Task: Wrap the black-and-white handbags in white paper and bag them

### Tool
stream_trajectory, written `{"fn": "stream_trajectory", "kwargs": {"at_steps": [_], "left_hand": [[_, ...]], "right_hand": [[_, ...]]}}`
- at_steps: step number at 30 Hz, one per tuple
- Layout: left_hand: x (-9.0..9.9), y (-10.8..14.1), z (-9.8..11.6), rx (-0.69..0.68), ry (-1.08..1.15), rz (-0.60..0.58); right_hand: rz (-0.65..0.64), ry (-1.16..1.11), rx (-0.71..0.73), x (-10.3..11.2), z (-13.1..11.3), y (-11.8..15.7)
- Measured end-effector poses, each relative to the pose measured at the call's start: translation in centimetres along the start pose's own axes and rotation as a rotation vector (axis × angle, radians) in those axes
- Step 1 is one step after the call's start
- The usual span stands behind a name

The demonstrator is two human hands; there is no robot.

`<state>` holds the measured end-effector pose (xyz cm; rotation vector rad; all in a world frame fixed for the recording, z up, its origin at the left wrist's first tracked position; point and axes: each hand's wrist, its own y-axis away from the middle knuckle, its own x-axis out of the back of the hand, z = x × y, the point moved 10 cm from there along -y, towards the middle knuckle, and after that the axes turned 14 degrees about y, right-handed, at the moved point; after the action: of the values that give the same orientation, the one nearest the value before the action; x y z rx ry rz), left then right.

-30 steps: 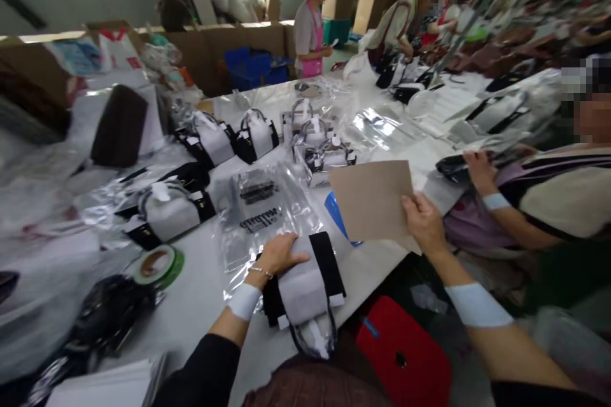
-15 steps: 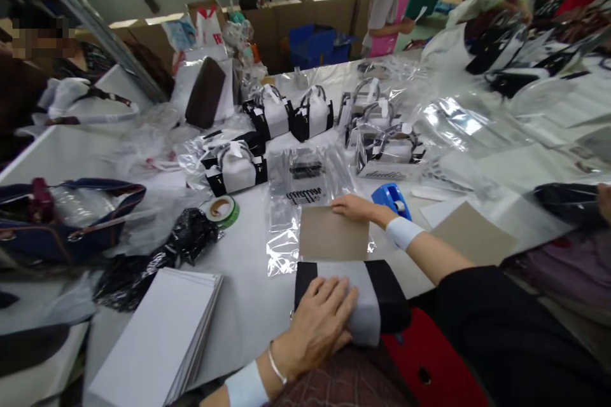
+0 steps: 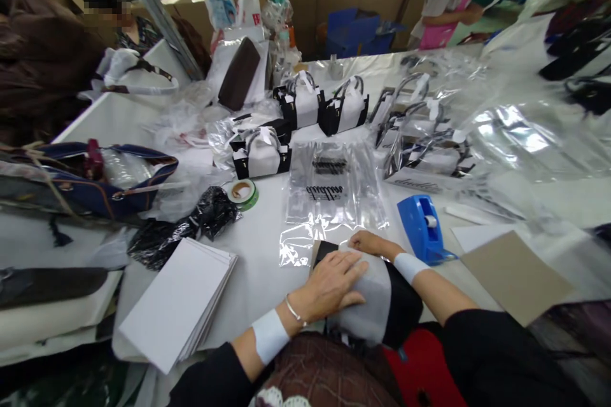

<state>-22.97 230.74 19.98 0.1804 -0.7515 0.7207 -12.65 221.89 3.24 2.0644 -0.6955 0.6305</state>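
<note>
A black and light-grey bag (image 3: 370, 305) lies at the table's front edge, partly over my lap. My left hand (image 3: 334, 283) rests flat on its upper side, fingers stretched out. At the bag's far edge, my right hand (image 3: 370, 243) has its fingers curled; whatever they grip is hidden. A thin strip of brown cardboard (image 3: 315, 253) shows at the bag's far left corner. Just beyond lies a clear printed plastic bag (image 3: 329, 187), flat on the table.
Blue tape dispenser (image 3: 422, 229) and a cardboard sheet (image 3: 518, 276) are on the right. Left are white boards (image 3: 179, 302), black plastic (image 3: 186, 232), tape rolls (image 3: 242, 193) and a navy bag (image 3: 109, 184). Small handbags (image 3: 262, 156) stand farther back. A person in pink (image 3: 449, 9) stands beyond.
My right hand has brought the brown cardboard back toward me to the bag, where most of it is now hidden. The bag's far edge is tilted up. The view has shifted.
</note>
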Motion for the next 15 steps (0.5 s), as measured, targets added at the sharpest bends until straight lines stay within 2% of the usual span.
{"fn": "stream_trajectory", "kwargs": {"at_steps": [3,5,8,10,15], "left_hand": [[2.6,2.3,-2.4,0.119,0.032,0.158],[3.6,4.6,-4.0,0.219,0.046,0.21],[3.5,7.1,-5.0,0.298,0.068,0.196],[3.3,7.9,-5.1,0.339,0.054,0.198],[3.4,7.4,-7.1,0.477,0.029,0.284]], "right_hand": [[0.007,0.139,-0.03,-0.1,0.3,-0.3],[0.033,0.214,-0.056,0.0,0.5,-0.6],[0.039,0.278,-0.078,0.1,0.9,-1.2],[0.015,0.29,-0.067,0.2,1.0,-1.6],[-0.073,0.259,0.01,1.2,0.3,-2.5]]}}
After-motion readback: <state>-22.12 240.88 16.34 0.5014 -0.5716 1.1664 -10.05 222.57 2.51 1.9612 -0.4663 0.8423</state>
